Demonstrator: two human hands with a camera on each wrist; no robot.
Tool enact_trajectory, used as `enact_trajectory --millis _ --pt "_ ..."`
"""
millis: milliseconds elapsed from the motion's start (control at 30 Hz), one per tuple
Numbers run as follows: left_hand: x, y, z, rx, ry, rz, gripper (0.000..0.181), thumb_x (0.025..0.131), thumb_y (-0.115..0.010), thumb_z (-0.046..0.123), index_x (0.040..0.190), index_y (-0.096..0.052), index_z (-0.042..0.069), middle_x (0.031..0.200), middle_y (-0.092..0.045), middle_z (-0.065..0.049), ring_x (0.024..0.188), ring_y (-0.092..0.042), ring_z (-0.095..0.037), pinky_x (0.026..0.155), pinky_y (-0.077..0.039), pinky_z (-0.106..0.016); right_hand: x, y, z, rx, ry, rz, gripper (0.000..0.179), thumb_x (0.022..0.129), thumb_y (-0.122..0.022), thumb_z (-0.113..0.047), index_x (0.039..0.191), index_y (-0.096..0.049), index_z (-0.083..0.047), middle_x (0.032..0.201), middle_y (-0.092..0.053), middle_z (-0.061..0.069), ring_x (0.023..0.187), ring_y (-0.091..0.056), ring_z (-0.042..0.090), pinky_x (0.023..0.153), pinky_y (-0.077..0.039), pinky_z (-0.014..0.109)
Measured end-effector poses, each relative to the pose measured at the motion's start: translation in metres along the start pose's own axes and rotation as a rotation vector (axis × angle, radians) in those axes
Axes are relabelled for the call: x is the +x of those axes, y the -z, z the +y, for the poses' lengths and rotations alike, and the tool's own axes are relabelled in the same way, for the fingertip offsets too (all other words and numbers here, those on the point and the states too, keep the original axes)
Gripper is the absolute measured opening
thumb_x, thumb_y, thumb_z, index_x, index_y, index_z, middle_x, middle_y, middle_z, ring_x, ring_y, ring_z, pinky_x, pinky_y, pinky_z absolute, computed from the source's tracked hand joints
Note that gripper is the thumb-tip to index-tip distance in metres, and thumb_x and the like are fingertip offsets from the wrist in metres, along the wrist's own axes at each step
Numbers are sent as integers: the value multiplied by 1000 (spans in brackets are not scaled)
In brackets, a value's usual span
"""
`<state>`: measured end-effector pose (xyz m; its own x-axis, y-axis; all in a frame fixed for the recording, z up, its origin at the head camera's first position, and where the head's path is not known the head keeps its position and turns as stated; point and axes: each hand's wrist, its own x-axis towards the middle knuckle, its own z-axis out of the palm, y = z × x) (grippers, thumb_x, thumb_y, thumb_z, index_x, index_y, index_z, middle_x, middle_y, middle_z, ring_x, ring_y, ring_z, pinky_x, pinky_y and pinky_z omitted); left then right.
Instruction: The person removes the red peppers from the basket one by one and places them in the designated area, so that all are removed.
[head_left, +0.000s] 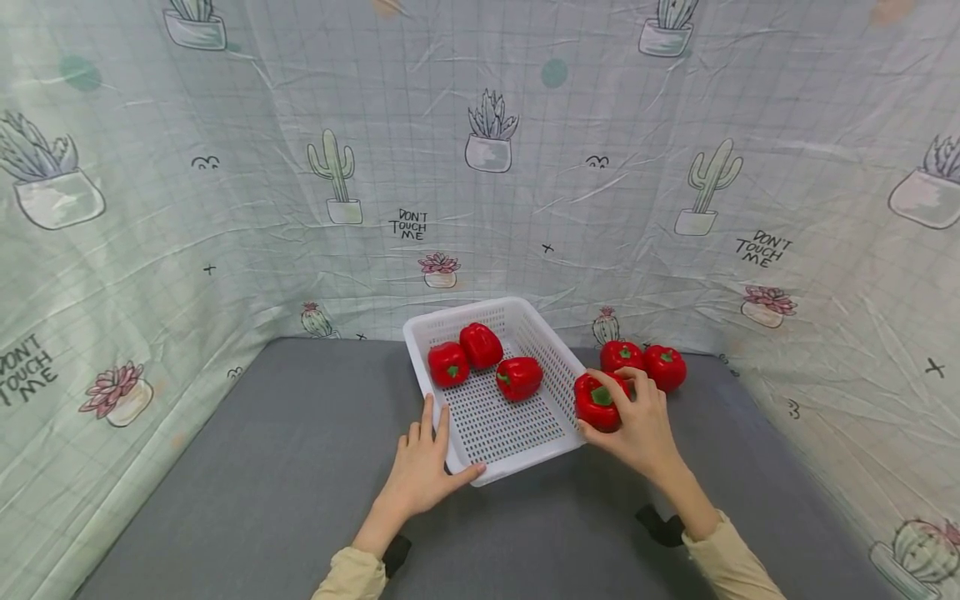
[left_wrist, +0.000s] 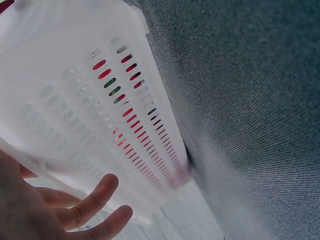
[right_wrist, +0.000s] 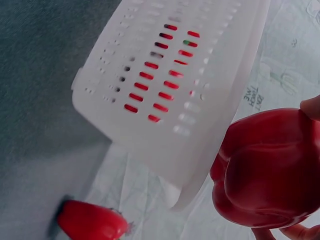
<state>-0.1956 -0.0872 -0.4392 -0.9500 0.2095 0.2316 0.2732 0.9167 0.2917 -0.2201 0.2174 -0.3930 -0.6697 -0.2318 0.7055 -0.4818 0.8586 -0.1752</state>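
Note:
A white perforated plastic basket [head_left: 525, 454] holds three red bell peppers, one of them this red bell pepper [head_left: 519, 379] near its middle. My left hand [head_left: 420, 467] rests at the basket's near left corner, fingers spread along the left rim and thumb at the front rim. In the left wrist view, some fingertips [left_wrist: 105, 187] show outside the basket wall. My right hand [head_left: 637, 421] grips another red bell pepper [right_wrist: 272, 170] between thumb and fingers, at the basket's right rim. Its green stem faces up in the head view.
Behind my right hand, two more red bell peppers, a left one [head_left: 619, 355] and a right one [head_left: 666, 368], sit on the grey table [head_left: 247, 483]. A cloth backdrop [head_left: 420, 167] printed with cacti surrounds the table at the back and sides.

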Motion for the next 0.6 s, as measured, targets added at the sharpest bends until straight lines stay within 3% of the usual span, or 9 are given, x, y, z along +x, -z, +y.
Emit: enact_trajectory --millis 600 --pt "1 -2 -1 12 -7 11 100 70 -49 71 140 -25 4 149 -11 -17 105 -41 -30 86 -38 -46 -6 10 24 -11 -106 13 75 51 -80 -20 119 -49 -13 113 -44 21 103 -41 33 77 -40 59"
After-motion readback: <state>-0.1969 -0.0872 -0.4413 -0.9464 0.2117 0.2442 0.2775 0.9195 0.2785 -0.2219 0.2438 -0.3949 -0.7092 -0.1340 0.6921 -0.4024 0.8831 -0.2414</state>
